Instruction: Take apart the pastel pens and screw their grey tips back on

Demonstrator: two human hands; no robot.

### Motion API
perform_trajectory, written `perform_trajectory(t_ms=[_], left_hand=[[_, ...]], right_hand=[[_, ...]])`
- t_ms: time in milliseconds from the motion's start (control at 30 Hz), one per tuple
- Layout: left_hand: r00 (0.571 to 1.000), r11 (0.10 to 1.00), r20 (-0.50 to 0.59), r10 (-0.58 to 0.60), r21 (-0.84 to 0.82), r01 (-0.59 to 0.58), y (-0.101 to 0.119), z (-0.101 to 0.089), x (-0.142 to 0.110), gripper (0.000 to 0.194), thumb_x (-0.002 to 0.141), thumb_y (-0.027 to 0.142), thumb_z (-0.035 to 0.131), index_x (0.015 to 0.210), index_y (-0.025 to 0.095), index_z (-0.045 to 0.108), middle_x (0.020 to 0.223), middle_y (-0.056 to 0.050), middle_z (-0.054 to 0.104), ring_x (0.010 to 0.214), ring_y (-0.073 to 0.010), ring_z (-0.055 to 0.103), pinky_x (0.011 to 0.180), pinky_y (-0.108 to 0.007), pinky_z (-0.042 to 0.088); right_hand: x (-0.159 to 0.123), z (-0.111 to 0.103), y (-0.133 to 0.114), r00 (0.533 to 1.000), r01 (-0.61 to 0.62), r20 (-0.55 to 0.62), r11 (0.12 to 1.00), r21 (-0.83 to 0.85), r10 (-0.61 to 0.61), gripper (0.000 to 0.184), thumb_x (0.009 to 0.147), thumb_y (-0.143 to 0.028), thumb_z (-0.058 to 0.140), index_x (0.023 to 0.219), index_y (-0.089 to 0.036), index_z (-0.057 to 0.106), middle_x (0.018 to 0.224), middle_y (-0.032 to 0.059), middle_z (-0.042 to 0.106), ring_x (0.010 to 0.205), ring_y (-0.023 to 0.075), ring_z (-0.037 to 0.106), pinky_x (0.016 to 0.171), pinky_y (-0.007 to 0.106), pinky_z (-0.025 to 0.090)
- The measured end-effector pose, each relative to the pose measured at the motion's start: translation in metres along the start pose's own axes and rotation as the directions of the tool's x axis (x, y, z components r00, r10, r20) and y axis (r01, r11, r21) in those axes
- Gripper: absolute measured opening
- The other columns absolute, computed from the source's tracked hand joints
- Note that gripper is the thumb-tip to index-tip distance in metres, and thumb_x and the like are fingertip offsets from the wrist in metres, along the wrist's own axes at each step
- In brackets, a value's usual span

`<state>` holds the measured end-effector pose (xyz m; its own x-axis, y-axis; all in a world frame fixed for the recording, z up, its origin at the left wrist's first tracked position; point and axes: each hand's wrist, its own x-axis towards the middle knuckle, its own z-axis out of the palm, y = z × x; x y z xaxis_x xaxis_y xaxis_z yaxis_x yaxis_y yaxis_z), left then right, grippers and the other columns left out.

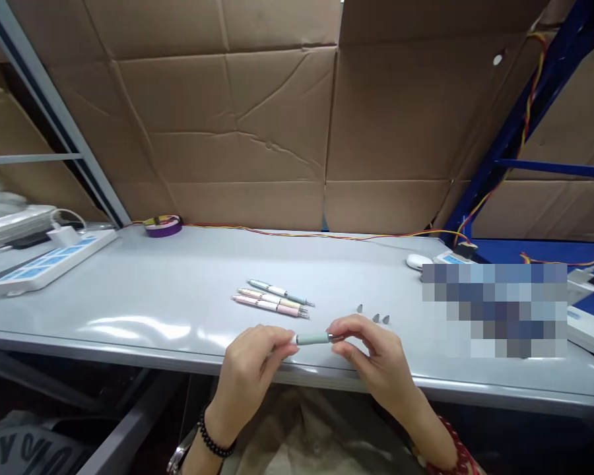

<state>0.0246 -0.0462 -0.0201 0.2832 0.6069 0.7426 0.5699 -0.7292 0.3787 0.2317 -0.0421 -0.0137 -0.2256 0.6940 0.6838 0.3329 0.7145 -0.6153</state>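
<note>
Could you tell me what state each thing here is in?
Green pen: held, roughly level
Left hand: pinching one end
Right hand: pinching the other
Three other pens: lying close together
Three grey cones: loose
Purple roll: lying flat
Left power strip: charger plugged in

Grey table (pixel 205 264), three pens (pixel 272 299), possibly metal tips (pixel 376 318)

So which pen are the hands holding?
The pale green pen, held between the left hand and right hand; the other three pens lie together on the table.
</note>
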Motion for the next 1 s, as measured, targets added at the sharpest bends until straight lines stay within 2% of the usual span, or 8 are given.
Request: perform_trajectory(t_ms=[200, 267, 400, 500, 600, 767, 900, 1000], left_hand=[[0.999, 0.996, 0.025, -0.04, -0.084, 0.042, 0.003, -0.003, 0.001, 0.005, 0.086, 0.017, 0.055, 0.09, 0.019, 0.058, 0.079, -0.001, 0.067, 0.073, -0.0134, 0.063, 0.064, -0.022, 0.05], [1.0, 0.996, 0.006, -0.015, -0.082, 0.016, 0.003, -0.004, 0.001, 0.006, 0.084, 0.016, 0.058, 0.089, 0.02, 0.058, 0.079, -0.001, 0.067, 0.075, -0.0142, 0.063, 0.067, -0.023, 0.05], [0.999, 0.995, 0.021, -0.037, -0.09, 0.038, 0.003, -0.006, 0.001, 0.006, 0.083, 0.018, 0.06, 0.088, 0.02, 0.059, 0.079, 0.0, 0.067, 0.076, -0.0143, 0.063, 0.068, -0.023, 0.05], [0.987, 0.984, 0.066, -0.146, -0.092, 0.152, 0.002, -0.009, 0.0, 0.005, 0.086, 0.021, 0.055, 0.087, 0.02, 0.059, 0.079, -0.001, 0.067, 0.071, -0.0136, 0.063, 0.062, -0.022, 0.05], [0.97, 0.971, 0.117, -0.211, -0.087, 0.222, 0.001, -0.013, 0.0, 0.009, 0.088, 0.025, 0.052, 0.086, 0.019, 0.06, 0.077, -0.001, 0.066, 0.064, -0.0125, 0.061, 0.056, -0.021, 0.048], [0.96, 0.966, 0.163, -0.228, -0.087, 0.244, 0.002, -0.011, -0.002, 0.01, 0.088, 0.026, 0.053, 0.085, 0.02, 0.06, 0.076, 0.001, 0.066, 0.064, -0.012, 0.061, 0.056, -0.02, 0.047], [0.954, 0.962, 0.184, -0.236, -0.094, 0.256, 0.003, -0.008, -0.003, 0.01, 0.088, 0.027, 0.053, 0.084, 0.02, 0.059, 0.078, 0.001, 0.067, 0.066, -0.0119, 0.062, 0.059, -0.02, 0.047], [0.947, 0.955, 0.193, -0.256, -0.101, 0.279, 0.003, -0.007, -0.002, 0.01, 0.088, 0.027, 0.052, 0.085, 0.021, 0.059, 0.078, 0.001, 0.067, 0.066, -0.0118, 0.062, 0.059, -0.02, 0.047]], right_hand=[[-0.004, -0.003, 0.001, 0.998, 0.067, 0.001, 0.998, 0.015, -0.067, 0.01, 0.087, -0.017, 0.054, 0.094, -0.023, 0.058, 0.081, 0.0004, 0.067, 0.073, 0.0131, 0.063, 0.064, 0.022, 0.05], [-0.003, -0.003, 0.001, 0.996, 0.062, 0.062, 0.998, 0.023, -0.064, 0.005, 0.089, -0.024, 0.052, 0.091, -0.022, 0.056, 0.08, 0.0016, 0.065, 0.072, 0.0137, 0.061, 0.063, 0.024, 0.049], [0.0, -0.002, -0.003, 0.981, 0.073, 0.187, 0.995, -0.067, -0.059, 0.026, 0.094, -0.031, 0.038, 0.077, -0.019, 0.053, 0.067, 0.002, 0.057, 0.06, 0.0132, 0.053, 0.055, 0.025, 0.043], [0.0, -0.001, -0.003, 0.992, 0.047, 0.122, 0.996, -0.075, -0.038, 0.018, 0.09, -0.036, 0.048, 0.091, -0.019, 0.055, 0.076, 0.0031, 0.061, 0.065, 0.0141, 0.056, 0.06, 0.026, 0.047], [-0.001, 0.0, -0.001, 0.995, 0.053, 0.084, 0.999, -0.011, -0.052, 0.016, 0.088, -0.023, 0.053, 0.104, -0.022, 0.054, 0.091, 0.0033, 0.066, 0.077, 0.0138, 0.061, 0.071, 0.025, 0.05], [0.0, 0.0, -0.002, 0.997, 0.029, 0.077, 0.997, -0.071, -0.023, 0.006, 0.089, -0.021, 0.052, 0.088, -0.021, 0.058, 0.076, 0.0007, 0.063, 0.068, 0.0126, 0.059, 0.062, 0.022, 0.046], [0.003, -0.001, -0.006, 0.987, -0.009, 0.158, 0.986, -0.165, 0.035, 0.027, 0.094, -0.028, 0.039, 0.072, -0.019, 0.052, 0.062, -0.0003, 0.053, 0.056, 0.0123, 0.049, 0.053, 0.024, 0.041], [0.003, -0.001, -0.006, 0.987, -0.022, 0.157, 0.994, -0.107, 0.039, 0.015, 0.091, -0.029, 0.045, 0.087, -0.02, 0.055, 0.076, 0.0017, 0.06, 0.066, 0.0135, 0.055, 0.061, 0.024, 0.046]])
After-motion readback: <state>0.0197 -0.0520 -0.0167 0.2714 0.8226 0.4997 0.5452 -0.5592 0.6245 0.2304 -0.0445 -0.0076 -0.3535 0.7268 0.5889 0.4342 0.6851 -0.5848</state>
